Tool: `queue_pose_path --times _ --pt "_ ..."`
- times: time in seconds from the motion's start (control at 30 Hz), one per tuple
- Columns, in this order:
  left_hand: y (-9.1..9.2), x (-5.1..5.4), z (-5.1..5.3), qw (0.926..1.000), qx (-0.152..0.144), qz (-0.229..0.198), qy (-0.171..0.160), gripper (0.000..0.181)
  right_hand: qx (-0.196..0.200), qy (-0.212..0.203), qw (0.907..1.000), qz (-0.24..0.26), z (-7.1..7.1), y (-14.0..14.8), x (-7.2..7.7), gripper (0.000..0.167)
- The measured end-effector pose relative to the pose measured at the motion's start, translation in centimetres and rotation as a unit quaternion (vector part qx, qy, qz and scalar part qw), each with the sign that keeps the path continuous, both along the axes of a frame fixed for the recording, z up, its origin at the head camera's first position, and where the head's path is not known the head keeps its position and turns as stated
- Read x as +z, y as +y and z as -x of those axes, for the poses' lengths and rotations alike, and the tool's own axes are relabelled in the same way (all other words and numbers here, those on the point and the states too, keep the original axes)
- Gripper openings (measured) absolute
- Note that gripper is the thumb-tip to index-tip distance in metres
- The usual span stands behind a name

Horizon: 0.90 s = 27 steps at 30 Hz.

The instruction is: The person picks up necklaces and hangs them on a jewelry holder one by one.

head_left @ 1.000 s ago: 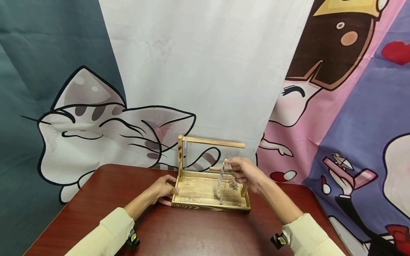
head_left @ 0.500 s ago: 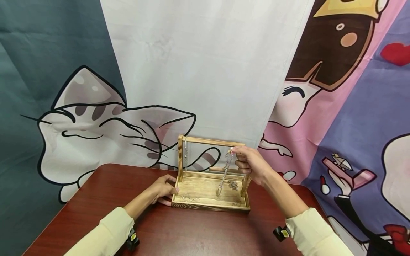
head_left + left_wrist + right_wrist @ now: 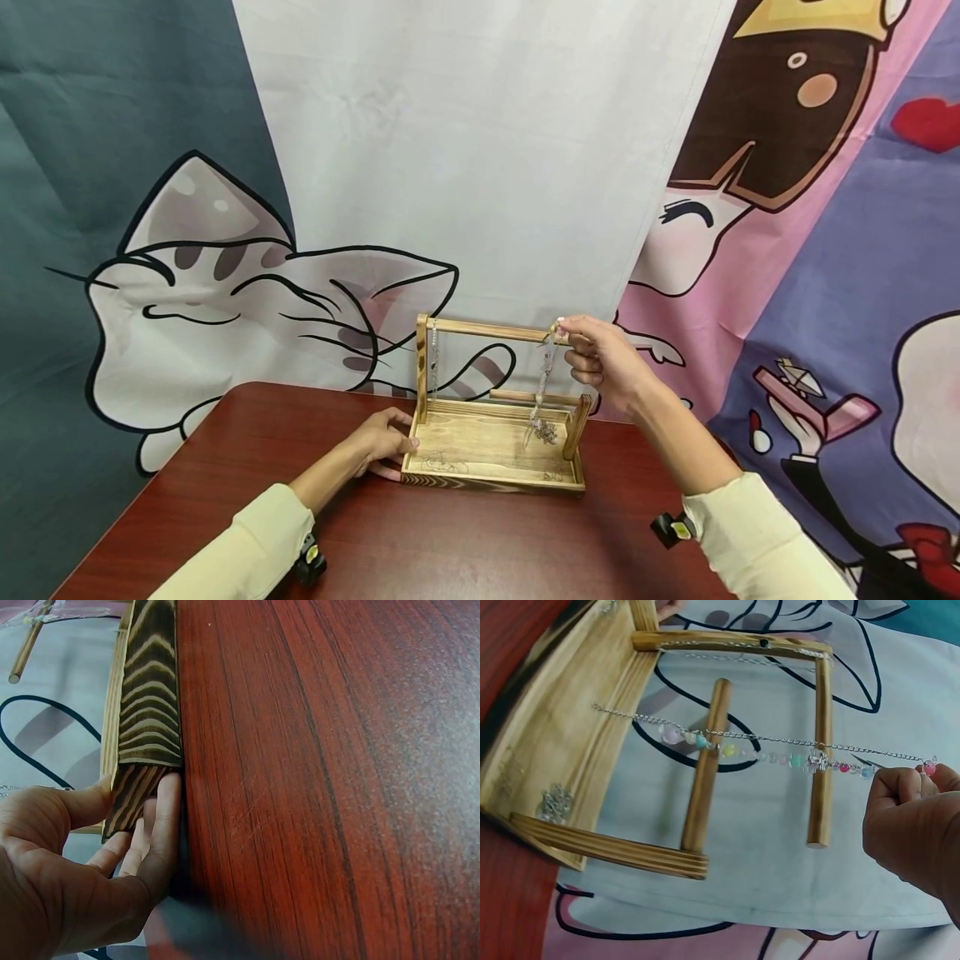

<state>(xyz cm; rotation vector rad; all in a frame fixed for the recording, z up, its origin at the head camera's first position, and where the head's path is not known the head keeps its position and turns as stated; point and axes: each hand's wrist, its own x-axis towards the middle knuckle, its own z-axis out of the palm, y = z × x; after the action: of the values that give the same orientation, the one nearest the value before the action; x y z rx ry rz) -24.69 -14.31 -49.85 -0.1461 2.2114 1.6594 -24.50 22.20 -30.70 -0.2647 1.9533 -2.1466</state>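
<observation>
My right hand (image 3: 600, 360) pinches one end of a beaded necklace (image 3: 543, 379) between thumb and fingertips, near the free right end of the upper bar (image 3: 487, 331). In the right wrist view, its pastel beads (image 3: 796, 760) and silver chain (image 3: 780, 739) hang as a long loop past both bars. My left hand (image 3: 381, 442) grips the left end of the wooden jewelry stand (image 3: 472, 427). In the left wrist view, the thumb lies at the tray's rim and the fingers against its side (image 3: 139, 787). Another necklace (image 3: 434, 358) hangs at the left of the upper bar.
A heap of silver chain (image 3: 546, 432) lies at the tray's right, with thin jewelry (image 3: 442, 463) at its front left. A shorter lower bar (image 3: 513, 397) joins the right post (image 3: 576, 429). The stand rests on a reddish-brown table (image 3: 465, 542) before a printed cloth (image 3: 450, 167).
My right hand has risen and moved right, lifting the beaded necklace from over the tray to the upper bar's right end. The left hand and the stand stay put.
</observation>
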Motion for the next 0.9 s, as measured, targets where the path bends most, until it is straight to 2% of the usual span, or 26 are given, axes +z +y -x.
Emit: queue_pose_path --times 0.23,0.53,0.9 --pt "0.0 0.0 0.0 1.0 -0.001 -0.002 -0.001 0.051 -0.012 0.014 0.9996 0.021 0.1 0.3 1.7 0.024" --pt "0.0 0.0 0.0 1.0 -0.003 -0.003 0.0 0.051 -0.006 0.028 0.9964 0.08 0.3 0.6 3.9 0.03" --pt "0.0 0.1 -0.1 1.0 -0.003 0.001 -0.002 0.049 -0.024 0.054 0.9936 0.096 1.1 1.3 6.1 0.037"
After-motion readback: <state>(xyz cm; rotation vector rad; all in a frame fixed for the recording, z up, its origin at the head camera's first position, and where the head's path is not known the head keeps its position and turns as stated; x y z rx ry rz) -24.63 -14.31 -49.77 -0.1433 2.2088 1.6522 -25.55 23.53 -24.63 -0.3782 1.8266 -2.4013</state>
